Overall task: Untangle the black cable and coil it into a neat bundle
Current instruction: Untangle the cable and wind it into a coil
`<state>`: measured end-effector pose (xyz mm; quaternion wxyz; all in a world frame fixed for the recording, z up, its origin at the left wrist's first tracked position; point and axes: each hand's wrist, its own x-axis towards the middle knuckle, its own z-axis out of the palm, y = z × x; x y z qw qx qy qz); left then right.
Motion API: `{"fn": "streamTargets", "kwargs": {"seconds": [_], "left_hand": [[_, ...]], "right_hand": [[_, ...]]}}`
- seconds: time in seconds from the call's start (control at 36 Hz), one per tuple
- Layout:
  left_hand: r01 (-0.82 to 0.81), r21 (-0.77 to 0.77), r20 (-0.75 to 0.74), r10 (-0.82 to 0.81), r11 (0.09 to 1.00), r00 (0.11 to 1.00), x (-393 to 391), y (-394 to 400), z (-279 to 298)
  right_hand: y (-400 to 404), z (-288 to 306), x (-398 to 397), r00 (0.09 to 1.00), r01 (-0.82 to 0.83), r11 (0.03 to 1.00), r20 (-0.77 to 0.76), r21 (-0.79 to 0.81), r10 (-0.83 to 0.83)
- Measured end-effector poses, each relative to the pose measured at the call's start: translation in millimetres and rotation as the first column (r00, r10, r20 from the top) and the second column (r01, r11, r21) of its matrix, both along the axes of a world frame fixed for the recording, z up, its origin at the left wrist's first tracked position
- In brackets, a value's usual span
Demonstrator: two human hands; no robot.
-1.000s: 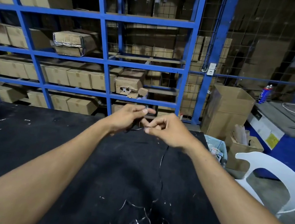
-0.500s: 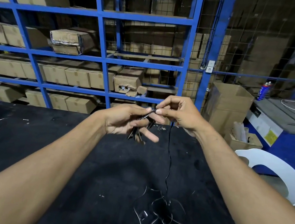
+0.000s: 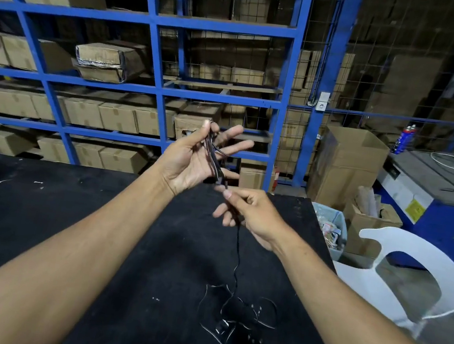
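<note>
A thin black cable (image 3: pixel 236 257) runs from my hands down to a loose tangle (image 3: pixel 237 317) lying on the black table (image 3: pixel 44 221). My left hand (image 3: pixel 193 156) is raised, palm toward me, with several loops of the cable held between thumb and spread fingers. Just below it, my right hand (image 3: pixel 246 213) pinches the cable between thumb and forefinger. The strand hangs from that pinch straight down to the tangle.
A blue metal rack (image 3: pixel 150 89) stacked with cardboard boxes stands behind the table. A white plastic chair (image 3: pixel 411 277) is at the right, with a bin of scraps (image 3: pixel 329 228), open boxes and a blue machine (image 3: pixel 443 202) beyond it.
My left hand has risen and turned palm toward me, loops now across its fingers. My right hand has dropped below the left, still pinching the cable.
</note>
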<state>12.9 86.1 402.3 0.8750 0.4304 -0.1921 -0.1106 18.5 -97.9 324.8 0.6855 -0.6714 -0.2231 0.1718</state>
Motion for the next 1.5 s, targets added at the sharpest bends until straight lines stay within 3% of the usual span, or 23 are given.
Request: {"fn": "streamTargets", "kwargs": {"seconds": [0.17,0.22,0.31,0.39,0.44,0.56,0.69,0.83,0.92,1.06,1.14,1.22,1.33,1.5], "left_hand": [[-0.295,0.258,0.101,0.278,0.920,0.955,0,-4,-10],[-0.416,0.466,0.233,0.345,0.781,0.909,-2,-6,-11],[-0.498,0.698,0.436,0.245,0.514,0.866,-5,-3,-14],[-0.514,0.784,0.512,0.103,0.349,0.852,-8,0,-13],[-0.483,0.819,0.490,0.061,0.308,0.870,-10,-1,-10],[-0.275,0.898,0.285,0.022,0.345,0.958,-17,-3,-2],[0.017,0.874,0.027,-0.082,0.486,0.996,-23,1,5],[0.236,0.527,-0.112,-0.209,0.816,0.971,-31,10,12],[0.280,0.312,-0.096,-0.263,0.908,0.960,-31,12,17],[0.251,0.087,-0.053,-0.247,0.964,0.968,-31,9,24],[0.234,-0.019,-0.030,-0.235,0.972,0.972,-32,2,22],[0.092,-0.067,-0.009,-0.093,0.994,0.996,-31,-3,23],[-0.076,-0.082,0.010,0.077,0.994,0.997,-18,-2,19],[-0.351,0.216,0.119,0.332,0.911,0.936,-10,2,10]], "right_hand": [[-2,19,-12,0.996,-0.071,0.985,0.041,-0.154,0.079],[-5,28,-12,0.993,-0.085,0.969,0.058,-0.231,0.101],[-10,45,-11,0.991,-0.062,0.962,0.098,-0.268,0.092],[-14,59,-8,0.985,-0.020,0.955,0.160,-0.296,0.071],[-18,68,-5,0.970,0.026,0.938,0.237,-0.346,0.060],[-24,82,3,0.940,0.072,0.934,0.336,-0.349,0.053],[-33,98,10,0.900,0.048,0.961,0.429,-0.273,0.077],[-35,97,21,0.926,0.033,0.998,0.378,-0.046,-0.014],[-34,87,27,0.949,0.101,0.990,0.290,0.096,-0.125],[-34,61,27,0.997,0.029,0.930,-0.076,0.368,-0.001],[-27,44,24,0.986,0.031,0.907,-0.163,0.421,0.042],[-16,32,19,0.981,0.062,0.930,-0.193,0.361,0.010],[-4,21,6,0.986,0.070,0.986,-0.161,0.150,-0.046],[2,24,-15,0.996,-0.077,0.989,-0.047,-0.124,0.071]]}}
